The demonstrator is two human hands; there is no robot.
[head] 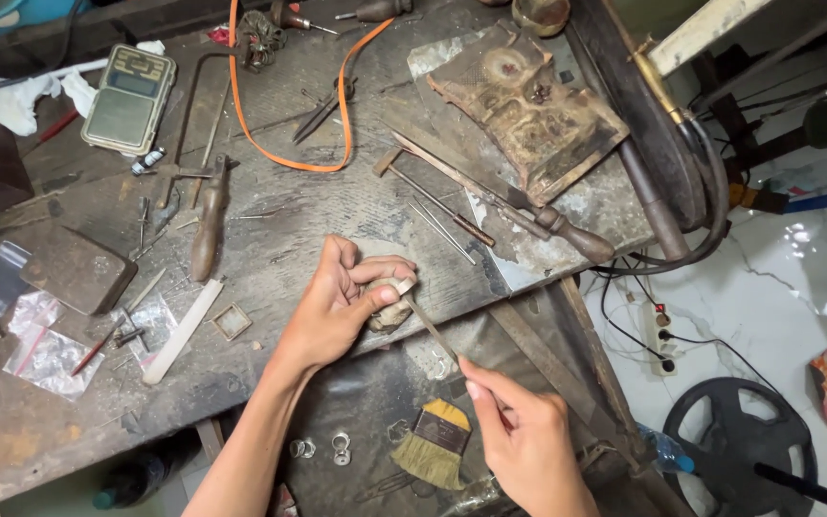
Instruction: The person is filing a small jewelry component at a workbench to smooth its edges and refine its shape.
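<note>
filing in hand: left hand (337,302) clenched round a small pale ring (402,284), pressed against a worn bench peg (390,316) at the front edge of the desk (270,249). right hand (519,431) pinched shut on the handle end of a thin needle file (430,328), tip laid on the ring. best done, by judgement, with short even strokes, ring braced hard on the peg, file kept flat to the metal, thumb well clear of the teeth. just below the peg, open room over the dark tray, with a brush (435,442) and small loose rings (341,447) beneath the stroke. beyond the peg, hammer (433,196) and a wooden-handled tool (567,230) crowding the desk; left of the peg, a small square frame (232,321).
</note>
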